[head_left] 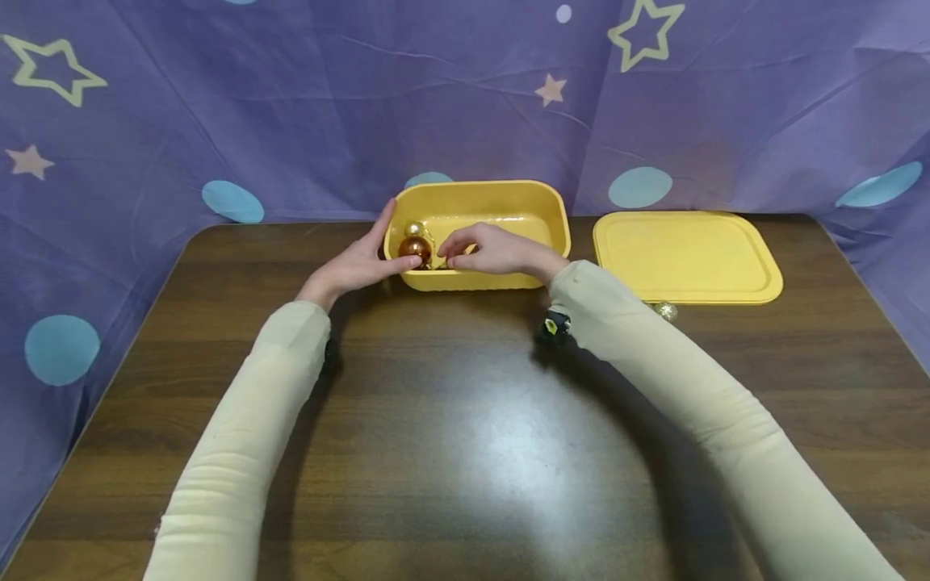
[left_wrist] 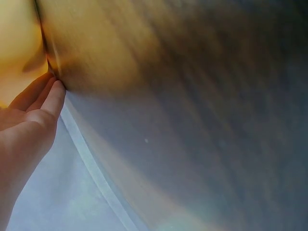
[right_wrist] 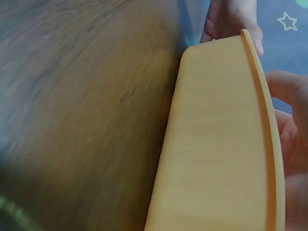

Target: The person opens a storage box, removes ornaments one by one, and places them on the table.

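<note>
A yellow plastic box (head_left: 501, 281) stands at the far edge of the table, without its lid. My left hand (head_left: 359, 263) grips its left end, thumb over the front rim and fingers along the outer side. In the left wrist view, the fingertips (left_wrist: 58, 89) lie against the box's lower edge. My right hand (head_left: 488, 248) reaches over the front rim into the box with bent fingers; whether they hold anything I cannot tell. Beside them in the left corner lie a shiny copper-brown ball (head_left: 415, 251) and a smaller gold ball (head_left: 414, 229).
To the right of the box lies a flat yellow lid (head_left: 683, 257). A glittery gold ball (head_left: 666, 311) shows at its near edge, partly behind the right sleeve (head_left: 654, 371). A purple cloth with stars (head_left: 465, 97) hangs right behind the wooden table (head_left: 436, 452).
</note>
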Demonstrator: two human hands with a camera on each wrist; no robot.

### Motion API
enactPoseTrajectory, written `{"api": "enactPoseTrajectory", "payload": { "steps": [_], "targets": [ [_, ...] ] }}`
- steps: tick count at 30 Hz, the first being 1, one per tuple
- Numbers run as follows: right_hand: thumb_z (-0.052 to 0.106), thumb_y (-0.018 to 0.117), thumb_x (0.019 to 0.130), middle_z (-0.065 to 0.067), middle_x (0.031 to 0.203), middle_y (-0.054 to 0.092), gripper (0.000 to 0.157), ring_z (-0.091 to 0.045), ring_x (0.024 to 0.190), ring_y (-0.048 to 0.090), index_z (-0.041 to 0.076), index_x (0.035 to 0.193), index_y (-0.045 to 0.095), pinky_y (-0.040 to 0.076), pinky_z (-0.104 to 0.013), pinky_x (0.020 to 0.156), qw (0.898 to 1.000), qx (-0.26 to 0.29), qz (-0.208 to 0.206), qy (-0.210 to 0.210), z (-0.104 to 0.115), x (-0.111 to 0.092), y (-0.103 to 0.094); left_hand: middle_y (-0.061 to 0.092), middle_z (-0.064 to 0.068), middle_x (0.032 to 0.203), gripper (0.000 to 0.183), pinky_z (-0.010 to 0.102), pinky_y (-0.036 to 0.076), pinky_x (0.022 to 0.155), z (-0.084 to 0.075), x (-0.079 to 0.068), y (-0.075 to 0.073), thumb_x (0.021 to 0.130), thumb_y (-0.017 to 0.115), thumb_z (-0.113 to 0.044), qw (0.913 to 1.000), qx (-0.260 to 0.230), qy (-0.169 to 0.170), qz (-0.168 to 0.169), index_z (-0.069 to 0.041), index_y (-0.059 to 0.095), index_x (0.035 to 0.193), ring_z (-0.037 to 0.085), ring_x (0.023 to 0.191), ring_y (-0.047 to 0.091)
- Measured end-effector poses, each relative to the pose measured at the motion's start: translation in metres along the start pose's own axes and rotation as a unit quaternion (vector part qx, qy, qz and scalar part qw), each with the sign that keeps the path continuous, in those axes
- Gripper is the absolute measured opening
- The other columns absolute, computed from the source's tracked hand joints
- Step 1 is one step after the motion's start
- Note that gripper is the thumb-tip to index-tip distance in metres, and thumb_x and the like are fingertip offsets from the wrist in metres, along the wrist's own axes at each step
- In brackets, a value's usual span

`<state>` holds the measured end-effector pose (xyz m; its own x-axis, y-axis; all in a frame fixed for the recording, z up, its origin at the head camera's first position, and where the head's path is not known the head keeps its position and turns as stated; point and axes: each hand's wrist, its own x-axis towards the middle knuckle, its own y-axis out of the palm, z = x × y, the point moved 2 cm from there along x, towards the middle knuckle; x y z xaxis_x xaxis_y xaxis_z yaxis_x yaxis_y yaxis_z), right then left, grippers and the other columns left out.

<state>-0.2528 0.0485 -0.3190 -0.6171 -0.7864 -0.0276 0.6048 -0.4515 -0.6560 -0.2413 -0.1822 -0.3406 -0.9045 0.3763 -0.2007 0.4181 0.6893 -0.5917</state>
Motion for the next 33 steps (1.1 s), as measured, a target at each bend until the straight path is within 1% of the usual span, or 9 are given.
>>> {"api": "enactPoseTrajectory", "payload": {
  "steps": [5,9,13,16,21,25,28,30,33],
  "targets": [
    [0.007,0.055,0.093,-0.018,0.120,0.064,0.032,-0.024,0.112,0.058,-0.007,0.121,0.062,0.041,-0.029,0.098,1.000,0.004,0.017,-0.004,0.003,0.009,0.003,-0.001,0.011,0.160,0.103,0.049,0.016,0.113,-0.003,-0.002,0.000,0.091,0.066,-0.039,1.0000,-0.005,0.000,0.003,-0.030,-0.015,0.153,0.032,0.141,0.017],
    [0.005,0.051,0.095,-0.018,0.123,0.062,0.033,-0.024,0.115,0.055,-0.007,0.124,0.061,0.040,-0.028,0.099,0.999,-0.001,0.041,-0.011,0.006,0.013,0.006,-0.003,0.014,0.160,0.102,0.049,0.014,0.113,-0.016,-0.007,0.000,0.092,0.065,-0.031,0.9997,-0.019,0.003,0.011,-0.021,-0.014,0.154,0.035,0.141,0.015],
    [0.007,0.048,0.097,-0.014,0.125,0.061,0.034,-0.020,0.115,0.053,-0.004,0.126,0.061,0.037,-0.026,0.099,0.998,0.015,0.064,0.017,0.009,0.015,0.009,-0.003,0.016,0.160,0.101,0.050,0.014,0.113,-0.026,-0.014,0.000,0.092,0.065,-0.029,0.9997,-0.021,0.001,0.016,-0.019,-0.013,0.154,0.036,0.141,0.015],
    [0.010,0.047,0.099,-0.011,0.124,0.062,0.033,-0.017,0.112,0.053,-0.002,0.126,0.062,0.037,-0.024,0.097,0.996,0.037,0.068,0.048,0.008,0.015,0.011,-0.003,0.014,0.160,0.102,0.050,0.015,0.113,-0.022,-0.013,-0.001,0.091,0.066,-0.032,0.9997,-0.018,-0.002,0.015,-0.022,-0.014,0.154,0.035,0.141,0.016],
    [0.009,0.048,0.098,-0.011,0.119,0.063,0.031,-0.017,0.108,0.053,-0.002,0.122,0.064,0.038,-0.024,0.095,0.994,0.076,0.053,0.057,0.005,0.015,0.012,-0.001,0.015,0.160,0.102,0.051,0.016,0.112,-0.020,-0.012,-0.002,0.091,0.067,-0.032,0.9998,-0.019,-0.003,0.011,-0.024,-0.013,0.154,0.036,0.140,0.018],
    [0.004,0.054,0.095,-0.011,0.111,0.064,0.026,-0.016,0.099,0.055,-0.003,0.118,0.062,0.042,-0.024,0.085,0.986,0.152,0.026,0.057,0.002,0.012,0.011,0.000,0.017,0.159,0.100,0.050,0.016,0.112,-0.025,-0.013,-0.001,0.092,0.065,-0.028,0.9996,-0.024,-0.008,0.011,-0.019,-0.012,0.155,0.036,0.140,0.018],
    [0.001,0.058,0.091,-0.012,0.101,0.065,0.024,-0.014,0.085,0.056,-0.003,0.115,0.060,0.044,-0.024,0.073,0.977,0.205,0.000,0.057,-0.001,0.009,0.009,0.000,0.017,0.160,0.101,0.050,0.017,0.112,-0.019,-0.009,-0.001,0.092,0.065,-0.029,0.9997,-0.021,-0.009,0.011,-0.020,-0.013,0.155,0.036,0.140,0.019],
    [0.000,0.059,0.090,-0.012,0.098,0.064,0.024,-0.014,0.078,0.054,-0.003,0.114,0.060,0.044,-0.023,0.068,0.974,0.220,-0.014,0.055,-0.003,0.008,0.007,0.000,0.015,0.160,0.101,0.050,0.018,0.112,-0.013,-0.006,0.000,0.092,0.066,-0.032,0.9998,-0.016,-0.005,0.007,-0.023,-0.013,0.154,0.035,0.139,0.021],
    [-0.001,0.060,0.089,-0.014,0.101,0.062,0.025,-0.016,0.078,0.057,-0.003,0.113,0.059,0.048,-0.024,0.069,0.971,0.230,-0.030,0.056,-0.004,0.005,0.004,0.001,0.013,0.160,0.102,0.049,0.018,0.112,-0.003,-0.002,0.000,0.091,0.067,-0.036,1.0000,-0.008,0.002,-0.001,-0.028,-0.013,0.154,0.034,0.139,0.022]
  ]
}}
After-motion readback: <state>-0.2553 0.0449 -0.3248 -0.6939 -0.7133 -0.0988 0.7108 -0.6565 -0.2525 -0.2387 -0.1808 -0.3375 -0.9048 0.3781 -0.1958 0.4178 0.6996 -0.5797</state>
